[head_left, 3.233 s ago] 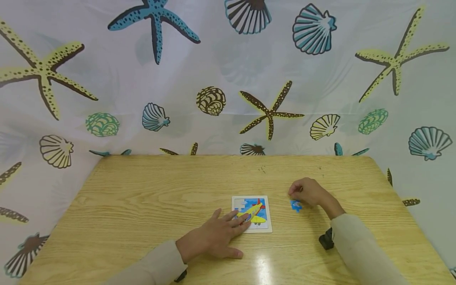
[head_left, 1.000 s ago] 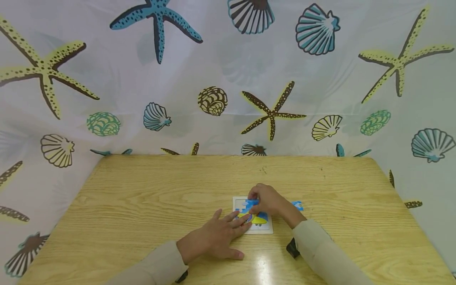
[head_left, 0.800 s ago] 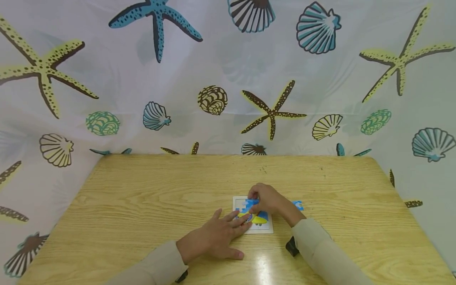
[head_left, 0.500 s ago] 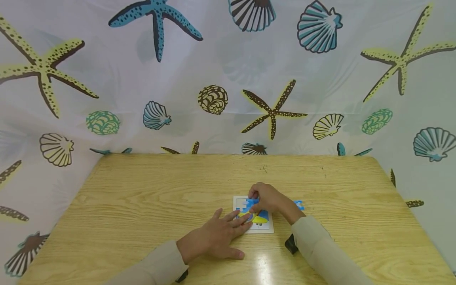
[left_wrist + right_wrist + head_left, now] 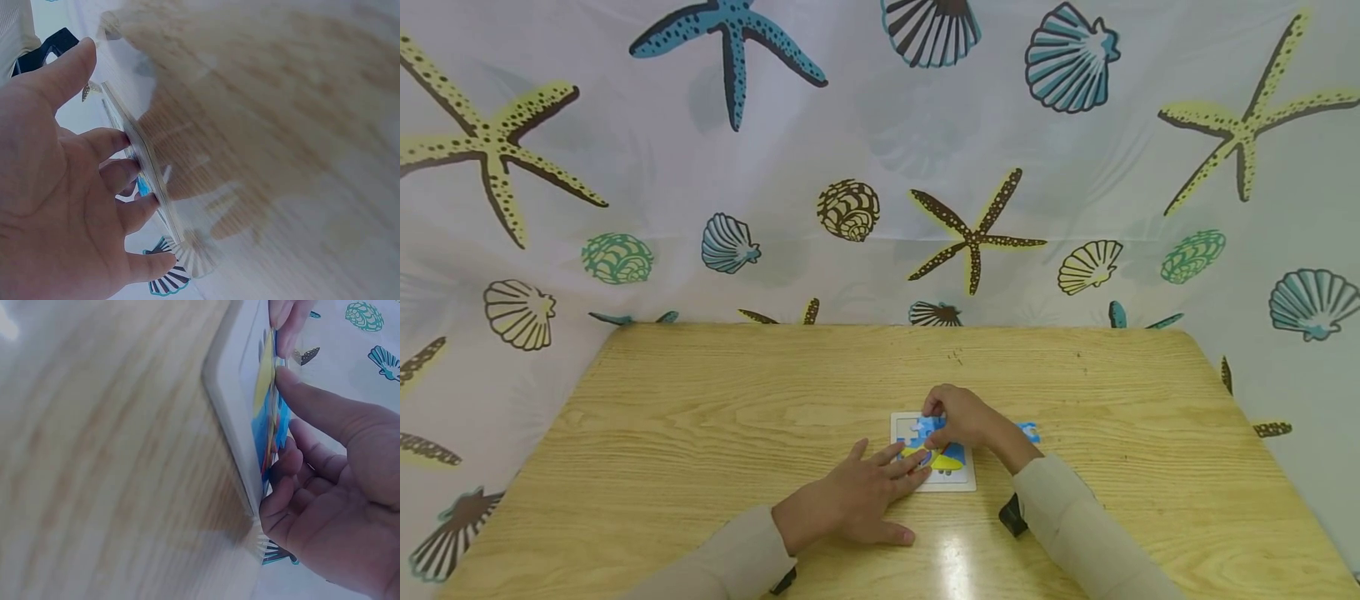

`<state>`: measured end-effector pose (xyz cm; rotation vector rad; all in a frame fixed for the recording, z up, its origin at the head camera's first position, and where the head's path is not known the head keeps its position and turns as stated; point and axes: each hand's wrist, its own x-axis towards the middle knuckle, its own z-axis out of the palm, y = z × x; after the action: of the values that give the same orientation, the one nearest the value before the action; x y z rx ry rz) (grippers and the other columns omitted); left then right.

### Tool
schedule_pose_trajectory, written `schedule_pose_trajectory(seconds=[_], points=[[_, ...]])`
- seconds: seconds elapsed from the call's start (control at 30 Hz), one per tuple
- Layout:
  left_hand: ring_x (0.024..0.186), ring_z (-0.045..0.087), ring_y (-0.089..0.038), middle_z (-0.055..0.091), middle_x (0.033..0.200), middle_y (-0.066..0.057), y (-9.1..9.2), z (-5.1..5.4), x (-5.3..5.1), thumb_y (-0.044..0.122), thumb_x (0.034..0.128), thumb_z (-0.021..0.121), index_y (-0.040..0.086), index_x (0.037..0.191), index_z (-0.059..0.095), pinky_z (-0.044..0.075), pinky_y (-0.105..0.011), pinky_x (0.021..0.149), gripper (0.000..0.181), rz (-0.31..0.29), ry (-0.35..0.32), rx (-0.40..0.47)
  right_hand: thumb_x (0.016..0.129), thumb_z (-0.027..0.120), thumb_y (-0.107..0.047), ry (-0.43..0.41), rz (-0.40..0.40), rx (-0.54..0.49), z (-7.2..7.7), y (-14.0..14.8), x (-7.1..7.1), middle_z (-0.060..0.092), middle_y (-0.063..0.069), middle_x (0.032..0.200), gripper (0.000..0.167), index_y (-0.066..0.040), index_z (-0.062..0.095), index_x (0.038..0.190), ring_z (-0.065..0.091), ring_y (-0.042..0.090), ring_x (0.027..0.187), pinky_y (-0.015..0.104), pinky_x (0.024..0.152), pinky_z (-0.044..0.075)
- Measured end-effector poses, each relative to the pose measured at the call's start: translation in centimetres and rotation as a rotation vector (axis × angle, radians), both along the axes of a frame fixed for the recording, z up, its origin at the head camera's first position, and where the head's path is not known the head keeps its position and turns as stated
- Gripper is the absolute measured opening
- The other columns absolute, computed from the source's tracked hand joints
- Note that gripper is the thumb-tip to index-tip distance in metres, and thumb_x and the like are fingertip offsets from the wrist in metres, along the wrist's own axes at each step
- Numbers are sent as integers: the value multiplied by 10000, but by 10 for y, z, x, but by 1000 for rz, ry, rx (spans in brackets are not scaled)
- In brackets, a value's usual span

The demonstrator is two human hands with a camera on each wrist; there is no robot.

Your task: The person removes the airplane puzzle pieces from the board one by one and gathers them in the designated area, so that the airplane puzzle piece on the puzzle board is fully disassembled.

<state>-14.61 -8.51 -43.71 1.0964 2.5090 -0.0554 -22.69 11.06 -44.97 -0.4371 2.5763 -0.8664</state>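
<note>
A small jigsaw puzzle [image 5: 958, 487] of a yellow airplane on blue lies flat on the table, framed by a white border. My left hand [image 5: 865, 496] rests its spread, straight fingers on the puzzle's lower left; the left wrist view shows its fingertips at the tray edge [image 5: 149, 165]. My right hand [image 5: 966, 421] bends over the upper right of the puzzle. Between its thumb and fingers, in the right wrist view, it pinches a blue puzzle piece [image 5: 284, 419] against the picture. Part of the airplane is hidden by both hands. The upper left corner shows a pale gap.
Blue loose puzzle material [image 5: 1032, 431] lies right of the board, partly behind the right forearm; how many pieces it is I cannot tell. The wooden table [image 5: 737, 400] reaches back to a cloth [image 5: 850, 125] printed with starfish and shells.
Since the earliest frame my right hand has moved left from the loose blue pieces onto the puzzle. In the latest frames the blue piece under it shifts slightly. My left hand stays put.
</note>
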Motion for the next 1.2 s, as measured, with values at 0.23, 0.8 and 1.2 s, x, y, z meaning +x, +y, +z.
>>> schedule_pose_trajectory(seconds=[0.23, 0.8, 1.2], points=[[1479, 168, -232, 144, 1599, 73, 0, 1, 0, 671, 876, 445, 283, 1518, 215, 209, -618, 1114, 784, 3, -3, 4, 841, 721, -135, 24, -7, -60, -4, 4, 2, 596, 9, 982, 224, -98, 609, 1032, 551, 148, 904, 333, 838, 479], [1478, 168, -233, 142, 1598, 80, 1, 1, -1, 677, 875, 442, 295, 1518, 207, 207, -617, 1115, 784, 7, -5, -1, 940, 588, -133, 115, -2, -137, -1, 8, 4, 594, 10, 827, 83, -103, 648, 892, 496, 105, 668, 215, 598, 427], [1478, 166, -235, 141, 1598, 80, 0, 0, -1, 686, 872, 433, 298, 1519, 199, 210, -619, 1113, 790, 5, 1, 3, 943, 585, -148, 104, -20, -150, 6, 20, 3, 608, -4, 836, 82, -126, 648, 896, 508, 113, 696, 232, 626, 441]])
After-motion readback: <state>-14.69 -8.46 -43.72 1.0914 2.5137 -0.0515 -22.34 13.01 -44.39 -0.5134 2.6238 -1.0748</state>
